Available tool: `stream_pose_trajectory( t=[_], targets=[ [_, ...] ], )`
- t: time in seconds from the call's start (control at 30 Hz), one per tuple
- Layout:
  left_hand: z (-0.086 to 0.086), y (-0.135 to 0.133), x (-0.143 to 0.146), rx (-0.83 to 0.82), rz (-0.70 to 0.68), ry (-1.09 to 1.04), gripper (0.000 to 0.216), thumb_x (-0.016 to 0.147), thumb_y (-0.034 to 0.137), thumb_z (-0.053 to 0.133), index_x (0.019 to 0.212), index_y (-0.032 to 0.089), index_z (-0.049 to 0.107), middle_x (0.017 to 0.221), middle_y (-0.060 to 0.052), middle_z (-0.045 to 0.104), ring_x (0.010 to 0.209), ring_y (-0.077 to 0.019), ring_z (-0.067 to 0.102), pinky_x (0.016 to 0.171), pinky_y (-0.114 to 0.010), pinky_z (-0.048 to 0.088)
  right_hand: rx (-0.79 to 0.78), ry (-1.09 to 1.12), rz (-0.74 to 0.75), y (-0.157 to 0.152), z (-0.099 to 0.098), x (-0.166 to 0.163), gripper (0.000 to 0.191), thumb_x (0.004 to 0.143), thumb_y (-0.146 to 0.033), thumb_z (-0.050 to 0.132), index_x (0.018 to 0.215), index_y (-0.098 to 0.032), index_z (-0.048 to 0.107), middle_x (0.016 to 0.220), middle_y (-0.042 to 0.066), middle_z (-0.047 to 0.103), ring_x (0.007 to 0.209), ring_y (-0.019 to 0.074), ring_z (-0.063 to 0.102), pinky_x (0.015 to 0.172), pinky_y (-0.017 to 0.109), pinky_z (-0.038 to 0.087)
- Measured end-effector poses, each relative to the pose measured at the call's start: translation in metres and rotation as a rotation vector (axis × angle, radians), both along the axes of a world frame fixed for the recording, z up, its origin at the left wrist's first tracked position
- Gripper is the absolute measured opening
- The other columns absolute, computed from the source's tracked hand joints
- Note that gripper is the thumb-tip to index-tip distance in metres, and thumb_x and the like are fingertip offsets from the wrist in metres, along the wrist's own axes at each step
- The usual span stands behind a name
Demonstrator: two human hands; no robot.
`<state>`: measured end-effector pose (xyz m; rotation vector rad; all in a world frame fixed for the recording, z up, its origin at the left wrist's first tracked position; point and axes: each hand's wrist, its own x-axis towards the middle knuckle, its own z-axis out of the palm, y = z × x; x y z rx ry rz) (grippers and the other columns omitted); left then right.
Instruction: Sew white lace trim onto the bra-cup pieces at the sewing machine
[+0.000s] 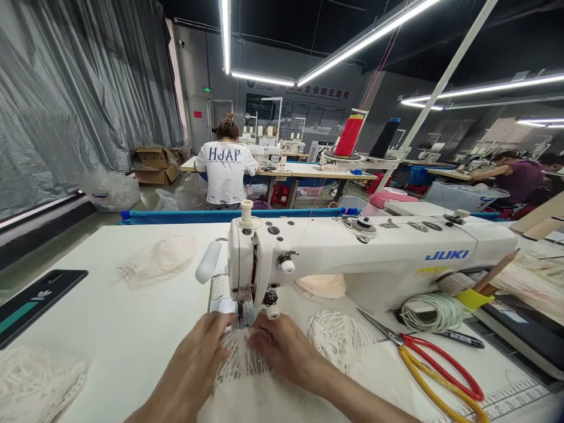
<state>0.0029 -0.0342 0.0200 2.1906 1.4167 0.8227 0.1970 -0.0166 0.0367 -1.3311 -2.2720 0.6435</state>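
Observation:
White open-weave lace fabric (241,358) lies at the needle end of a white sewing machine (326,241), its front edge close to the presser foot (241,314). My left hand (194,355) grips the lace from the left side, with the fingertips beside the foot. On the right side, my right hand (288,349) has its fingers bent and closed on the same lace; some fingertips are hidden. Plain pale cloth hangs from the lace toward me. Another lace piece (339,335) rests just right of my right hand.
Scissors (400,339) with red and yellow handles lie at the right, near a coil of pale cord (432,311). Cloth pieces (156,260) and a black ruler-like object (39,299) are on the left. A person in a white shirt (226,170) sits at a table ahead.

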Motion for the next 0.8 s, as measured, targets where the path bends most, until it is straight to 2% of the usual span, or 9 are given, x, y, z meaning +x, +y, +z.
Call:
stream_pose_trajectory(
  t=[0.07, 0.17, 0.23, 0.37, 0.47, 0.53, 0.6, 0.7, 0.8],
  targets=[
    [-0.011, -0.003, 0.0, 0.258, -0.025, 0.083, 0.034, 0.088, 0.011, 0.036, 0.115, 0.026, 0.05, 0.112, -0.006, 0.058, 0.096, -0.02, 0.058, 0.077, -0.03, 0.046, 0.021, -0.027, -0.037, 0.0, -0.002, -0.001, 0.014, 0.082, -0.013, 0.055, 0.069, -0.017, 0.052, 0.064, -0.002, 0.053, 0.061, 0.0127, 0.05, 0.055, 0.022, 0.034],
    [-0.021, -0.004, 0.001, 0.626, -0.118, 0.207, 0.037, 0.09, 0.005, 0.026, 0.105, 0.021, 0.056, 0.106, -0.007, 0.063, 0.097, -0.0201, 0.056, 0.082, -0.033, 0.038, 0.067, -0.066, -0.076, 0.0, -0.008, -0.003, 0.009, 0.082, -0.013, 0.053, 0.075, -0.018, 0.054, 0.073, 0.001, 0.057, 0.069, 0.0161, 0.054, 0.061, 0.025, 0.037],
    [-0.024, -0.003, 0.001, 0.721, -0.182, 0.266, 0.042, 0.092, 0.004, 0.021, 0.105, 0.019, 0.057, 0.102, -0.005, 0.067, 0.094, -0.0184, 0.057, 0.083, -0.034, 0.032, 0.189, -0.136, -0.108, 0.0, -0.012, -0.004, 0.005, 0.079, -0.014, 0.057, 0.08, -0.018, 0.055, 0.08, 0.004, 0.06, 0.075, 0.0191, 0.055, 0.067, 0.029, 0.039],
    [-0.022, 0.001, 0.0, 0.691, -0.186, 0.314, 0.041, 0.096, 0.011, 0.019, 0.103, 0.02, 0.059, 0.097, -0.003, 0.069, 0.083, -0.0152, 0.058, 0.08, -0.034, 0.03, 0.576, -0.27, -0.12, -0.008, -0.018, -0.001, 0.018, 0.077, -0.019, 0.061, 0.094, -0.016, 0.057, 0.089, 0.01, 0.062, 0.083, 0.026, 0.053, 0.07, 0.036, 0.038],
    [-0.018, 0.001, -0.001, 0.719, -0.179, 0.303, 0.035, 0.096, 0.016, 0.026, 0.098, 0.021, 0.061, 0.096, -0.003, 0.07, 0.082, -0.0152, 0.058, 0.079, -0.033, 0.03, 0.746, -0.241, 0.056, -0.019, -0.024, 0.006, 0.013, 0.088, -0.014, 0.047, 0.096, -0.016, 0.057, 0.084, 0.007, 0.062, 0.075, 0.0211, 0.052, 0.065, 0.033, 0.035],
    [-0.018, 0.001, -0.001, 0.73, -0.204, 0.321, 0.031, 0.094, 0.017, 0.031, 0.099, 0.022, 0.061, 0.097, -0.003, 0.07, 0.084, -0.0155, 0.058, 0.079, -0.033, 0.031, 0.744, -0.216, 0.144, -0.024, -0.028, 0.01, 0.02, 0.093, -0.013, 0.038, 0.092, -0.017, 0.058, 0.081, 0.005, 0.063, 0.069, 0.0176, 0.051, 0.063, 0.032, 0.034],
    [-0.02, 0.004, -0.001, 0.739, -0.204, 0.341, 0.03, 0.092, 0.013, 0.033, 0.101, 0.023, 0.061, 0.099, -0.002, 0.069, 0.086, -0.0163, 0.058, 0.081, -0.033, 0.031, 0.701, -0.227, 0.147, -0.023, -0.032, 0.012, 0.024, 0.095, -0.014, 0.034, 0.093, -0.017, 0.058, 0.083, 0.004, 0.063, 0.068, 0.0167, 0.051, 0.063, 0.032, 0.034],
    [-0.023, 0.017, -0.001, 0.705, -0.193, 0.339, 0.034, 0.089, 0.007, 0.034, 0.105, 0.024, 0.058, 0.103, -0.003, 0.068, 0.093, -0.0177, 0.057, 0.087, -0.034, 0.031, 0.67, -0.262, 0.12, -0.009, -0.032, 0.013, 0.022, 0.093, -0.011, 0.038, 0.098, -0.018, 0.059, 0.085, 0.004, 0.064, 0.073, 0.0176, 0.053, 0.069, 0.034, 0.035],
    [-0.021, 0.038, -0.004, 0.585, -0.19, 0.275, 0.033, 0.089, 0.005, 0.033, 0.1, 0.024, 0.059, 0.093, -0.002, 0.067, 0.09, -0.0172, 0.057, 0.091, -0.036, 0.032, 0.66, -0.276, 0.073, 0.009, -0.025, 0.012, 0.02, 0.085, -0.004, 0.048, 0.087, -0.019, 0.061, 0.081, 0.005, 0.064, 0.081, 0.02, 0.055, 0.077, 0.037, 0.036]
  ],
)
